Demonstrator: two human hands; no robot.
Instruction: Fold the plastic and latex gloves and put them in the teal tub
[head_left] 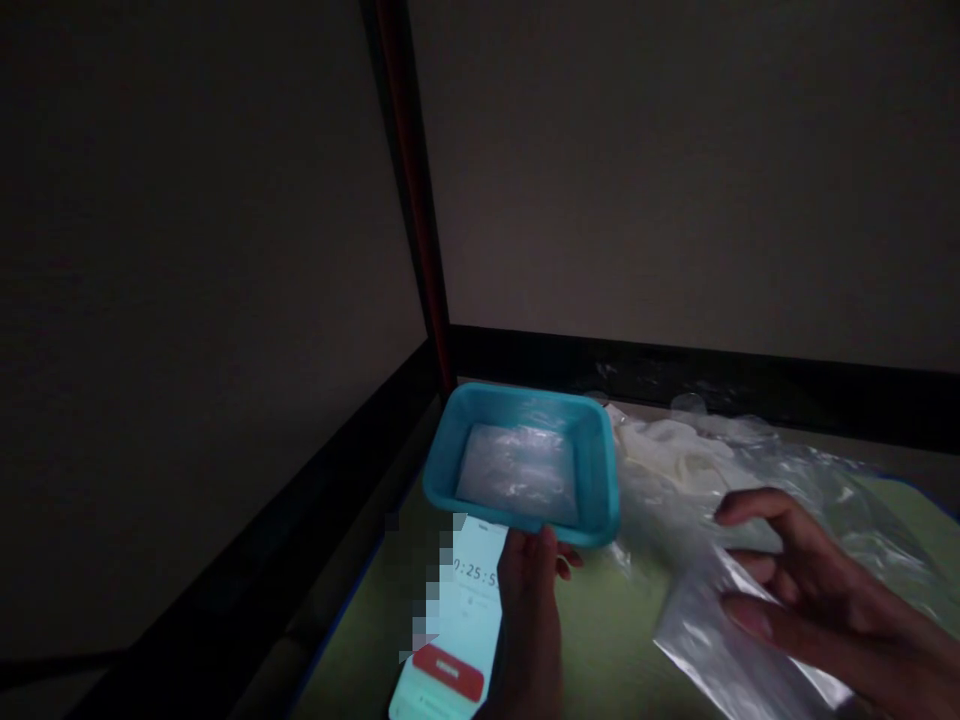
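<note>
One blue tub [598,462] sits at the middle of the view, over the far part of a green mat [600,640], with clear plastic [517,470] lying flat inside it. The left hand [534,560] closes on the near rim, thumb above and fingers showing below; whether the base rests on the mat cannot be told. The right hand [795,590] is spread, its index finger raised and its thumb lying over a shiny plastic bag [697,625]; whether it grips the bag is unclear.

Principal hazards, as judged from this arrangement: (a) because the tub is held at one edge only, a turn of the wrist could tip it and let the thin plastic slide; (b) the bag, slick and loosely attended, could slip or fold under the open fingers; (c) the loose clear sheet [840,500] and white cloth [667,450], just right of the tub, could catch on the bag or be dragged along; (d) the lit phone [469,620], close beside the left wrist, could be nudged or its red button pressed; (e) dim light could hide the transparent edges.
</note>
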